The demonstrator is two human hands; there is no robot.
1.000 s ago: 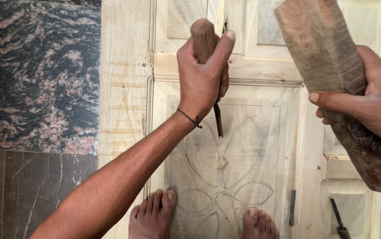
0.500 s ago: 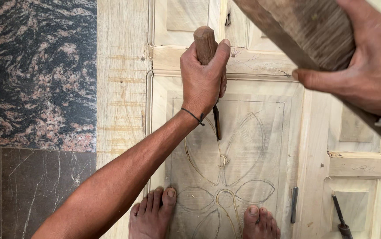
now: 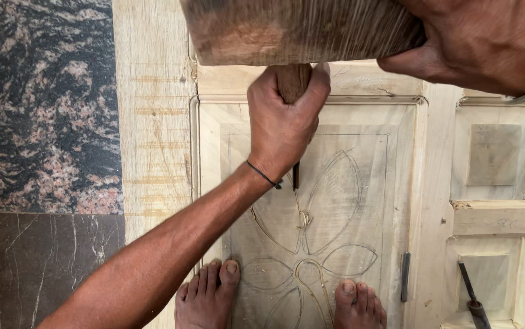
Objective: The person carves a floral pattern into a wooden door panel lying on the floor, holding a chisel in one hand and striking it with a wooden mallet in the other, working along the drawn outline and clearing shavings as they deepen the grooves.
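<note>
Centrally, the chisel (image 3: 294, 85) stands blade-down on the door panel (image 3: 360, 183), its brown wooden handle wrapped by the left hand (image 3: 283, 125), which is clamped tight round it; only the handle top and a short dark length of blade below the fist show. Blade tip sits on a petal line of the flower outline (image 3: 311, 244) cut into the panel. Judged stiff and slim, steel on wood: best gripped mid-handle as now, fingers clear of the struck end. Mallet (image 3: 299, 30), a thick worn wood block, lies across the top of the view directly above the handle, touching or just short of it; cannot tell which. Right hand (image 3: 482, 49) is closed on the mallet's right end. Looks heavy and rigid, rough enough not to slip. Hands are apart, the left below the mallet head, the right off to the side. Both bare feet (image 3: 207, 292) rest on the panel's lower edge. A second chisel (image 3: 472, 298) lies in a recess lower right. Dark stone floor (image 3: 43, 122) at left.
</note>
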